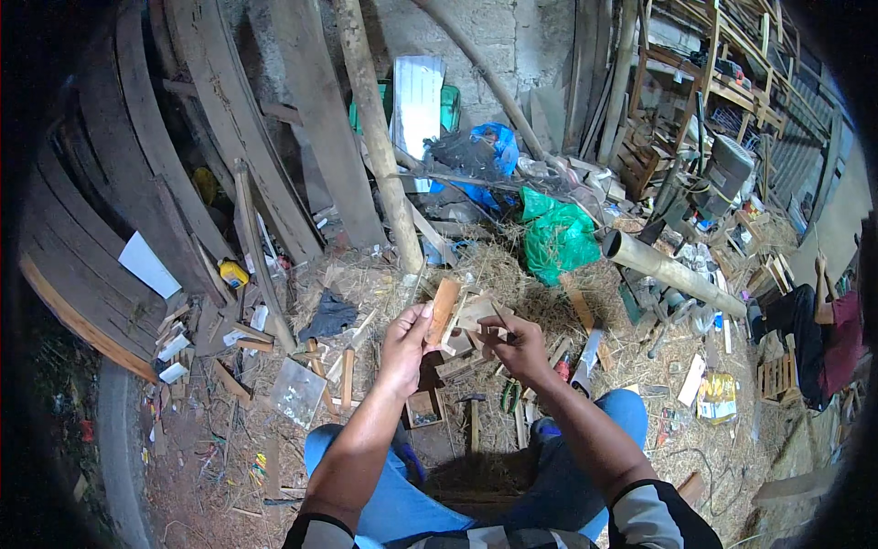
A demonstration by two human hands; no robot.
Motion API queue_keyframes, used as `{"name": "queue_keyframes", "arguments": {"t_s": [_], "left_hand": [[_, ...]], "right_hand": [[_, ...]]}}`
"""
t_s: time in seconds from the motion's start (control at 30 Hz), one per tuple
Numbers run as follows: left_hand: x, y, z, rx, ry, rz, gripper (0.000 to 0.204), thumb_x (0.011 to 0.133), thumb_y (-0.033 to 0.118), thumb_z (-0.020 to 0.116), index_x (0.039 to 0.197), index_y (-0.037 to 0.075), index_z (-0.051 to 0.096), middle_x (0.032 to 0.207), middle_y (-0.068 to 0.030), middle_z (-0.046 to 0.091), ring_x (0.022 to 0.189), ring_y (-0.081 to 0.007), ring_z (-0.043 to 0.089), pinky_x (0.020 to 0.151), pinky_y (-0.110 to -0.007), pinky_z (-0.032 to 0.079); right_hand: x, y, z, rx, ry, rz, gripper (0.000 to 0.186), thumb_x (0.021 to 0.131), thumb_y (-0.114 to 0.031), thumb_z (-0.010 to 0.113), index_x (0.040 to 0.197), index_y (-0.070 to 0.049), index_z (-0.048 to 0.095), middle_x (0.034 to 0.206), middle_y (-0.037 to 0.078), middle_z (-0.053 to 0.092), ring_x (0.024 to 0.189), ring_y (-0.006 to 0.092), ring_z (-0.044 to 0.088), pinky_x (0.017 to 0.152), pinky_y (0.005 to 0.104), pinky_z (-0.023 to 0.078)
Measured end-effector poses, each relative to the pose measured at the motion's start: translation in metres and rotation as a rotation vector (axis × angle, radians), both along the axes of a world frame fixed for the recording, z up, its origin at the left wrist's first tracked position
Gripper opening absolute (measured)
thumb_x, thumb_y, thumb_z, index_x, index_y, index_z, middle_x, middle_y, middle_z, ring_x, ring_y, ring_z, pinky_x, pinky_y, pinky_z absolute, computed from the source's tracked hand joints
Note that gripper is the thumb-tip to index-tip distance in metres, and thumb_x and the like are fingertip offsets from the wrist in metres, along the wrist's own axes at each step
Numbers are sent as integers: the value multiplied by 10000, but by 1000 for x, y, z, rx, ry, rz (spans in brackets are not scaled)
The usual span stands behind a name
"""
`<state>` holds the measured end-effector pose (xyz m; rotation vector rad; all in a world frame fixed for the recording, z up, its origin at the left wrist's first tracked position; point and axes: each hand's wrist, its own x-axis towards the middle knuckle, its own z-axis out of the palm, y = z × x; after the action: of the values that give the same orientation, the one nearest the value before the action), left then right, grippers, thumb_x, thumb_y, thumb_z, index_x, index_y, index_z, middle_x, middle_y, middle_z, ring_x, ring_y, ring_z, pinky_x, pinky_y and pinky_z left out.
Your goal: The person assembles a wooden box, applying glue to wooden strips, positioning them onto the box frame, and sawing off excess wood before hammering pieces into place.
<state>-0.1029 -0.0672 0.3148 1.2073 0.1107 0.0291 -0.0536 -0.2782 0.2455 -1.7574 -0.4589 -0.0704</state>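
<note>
My left hand point(402, 355) is closed on a short, flat piece of reddish-brown wood point(444, 309), its thumb pressed on the face and the piece tilted upward. Just to the right, my right hand point(518, 349) has its fingers bent into a pinch. Whatever they hold, if anything, is too small to make out. Below and between the hands are pale wood offcuts point(460, 366) and a small wooden box point(424, 410). A hammer point(474, 425) with a wooden handle lies between my knees. Near my right forearm is a handsaw point(586, 363).
A slanting pole point(672, 273) juts in from the right. Long planks point(238, 110) lean at the left; an upright post point(375, 137) stands ahead. A green plastic bag point(555, 240) sits on the straw. Another person point(828, 343) is at the far right. A metal sheet point(299, 392) lies left.
</note>
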Motion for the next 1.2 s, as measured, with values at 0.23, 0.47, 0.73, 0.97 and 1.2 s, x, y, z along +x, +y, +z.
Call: {"name": "queue_keyframes", "arguments": {"t_s": [0.23, 0.47, 0.73, 0.97, 1.2], "left_hand": [[-6, -4, -9, 111, -62, 30, 248, 1061, 286, 546, 1109, 60, 636, 959, -18, 682, 831, -84, 644, 721, -260, 545], [-11, -11, 2, 122, -39, 64, 242, 1057, 278, 558, 1109, 55, 634, 973, 3, 669, 873, -58, 598, 824, -252, 471], [-12, -11, 2, 151, -44, 68, 228, 1065, 272, 543, 1100, 64, 630, 946, 27, 632, 863, -51, 543, 841, -245, 429], [-9, -9, -5, 171, -58, 96, 216, 1068, 268, 534, 1062, 73, 629, 922, 39, 617, 836, -49, 528, 813, -241, 422], [-11, -12, -2, 173, -66, 107, 225, 1065, 270, 541, 1095, 70, 640, 925, 45, 618, 857, -42, 528, 805, -236, 420]], "right_hand": [[-5, 2, 16, -50, -54, -19, 241, 852, -28, 753, 1089, -67, 742, 895, 73, 729, 830, 128, 687, 720, 299, 547], [1, 1, 4, -64, -127, -33, 257, 830, -86, 780, 1084, -112, 756, 888, 97, 743, 804, 190, 719, 733, 336, 559], [-2, 0, 9, -75, -86, -22, 271, 818, -78, 774, 1086, -116, 755, 917, 99, 751, 835, 197, 730, 746, 331, 557], [-2, 1, 8, -75, -148, -29, 249, 838, -144, 783, 1083, -112, 752, 922, 114, 743, 834, 230, 734, 740, 339, 556], [-4, 0, 9, -107, -157, -23, 230, 858, -174, 771, 1079, -114, 754, 933, 111, 743, 828, 231, 735, 730, 344, 557]]}}
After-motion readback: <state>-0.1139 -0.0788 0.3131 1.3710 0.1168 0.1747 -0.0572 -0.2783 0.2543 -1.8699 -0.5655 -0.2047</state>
